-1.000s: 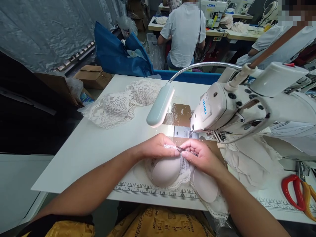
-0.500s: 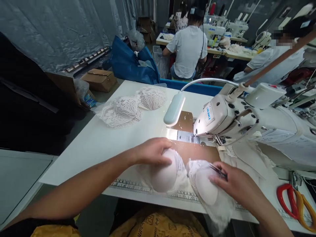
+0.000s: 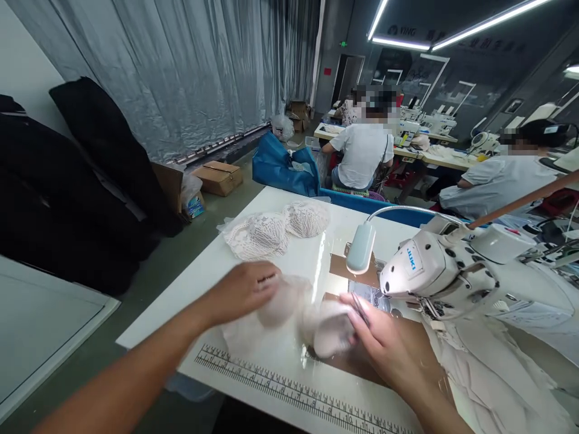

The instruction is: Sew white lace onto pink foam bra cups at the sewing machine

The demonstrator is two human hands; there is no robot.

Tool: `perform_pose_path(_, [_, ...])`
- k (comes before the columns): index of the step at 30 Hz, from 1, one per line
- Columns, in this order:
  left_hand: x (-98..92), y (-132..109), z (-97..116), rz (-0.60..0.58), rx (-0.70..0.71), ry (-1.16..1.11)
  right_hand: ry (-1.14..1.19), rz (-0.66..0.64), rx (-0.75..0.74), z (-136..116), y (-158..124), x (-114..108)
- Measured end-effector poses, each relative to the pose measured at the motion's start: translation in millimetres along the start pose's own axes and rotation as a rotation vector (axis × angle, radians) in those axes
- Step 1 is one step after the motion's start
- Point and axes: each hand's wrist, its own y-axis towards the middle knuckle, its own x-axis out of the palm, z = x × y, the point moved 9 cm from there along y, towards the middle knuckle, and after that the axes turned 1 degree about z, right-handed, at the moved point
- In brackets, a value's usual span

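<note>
A white lace bra (image 3: pixel 294 316) with padded cups lies on the white sewing table (image 3: pixel 194 301), blurred by motion. My left hand (image 3: pixel 244 289) grips its left cup, fingers curled over the fabric. My right hand (image 3: pixel 384 343) holds the right cup and also pinches small metal thread snips (image 3: pixel 360 308) between its fingers. Both hands are in front of the JUKI sewing machine (image 3: pixel 434 277). A second lace bra (image 3: pixel 275 232) rests farther back on the table's left.
A gooseneck lamp (image 3: pixel 360 248) hangs by the machine head. A printed ruler (image 3: pixel 289 392) runs along the table's front edge. Pale fabric (image 3: pixel 493 374) is piled at right. Other people sit at machines behind; a blue bag (image 3: pixel 280 166) and boxes stand on the floor.
The head has lifted, showing more of the room. Both hands have carried the bra up and away from the table's front edge, toward the left.
</note>
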Motion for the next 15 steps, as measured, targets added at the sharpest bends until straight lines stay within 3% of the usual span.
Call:
perform_pose_path(4, [-92.4,22,3,0.482,0.122,0.388,-0.021,0.204,-0.387,-47,79,11])
perform_pose_path(6, [-114.5,35,1,0.623,0.181,0.532,-0.024,0.248,-0.470,-50,116,17])
perform_pose_path(8, [-109.6,56,-13,0.585,0.239,0.585,-0.072,0.203,-0.436,-38,150,31])
perform_pose_path(11, [-68.5,90,-59,0.314,0.161,0.517,-0.151,0.064,-0.326,-11,175,54])
perform_pose_path(13, [-35.6,102,-86,0.144,0.091,0.460,-0.174,0.007,-0.297,1,164,58])
perform_pose_path(15, [-16.6,104,-96,0.089,0.073,0.454,-0.198,-0.034,-0.279,6,134,51])
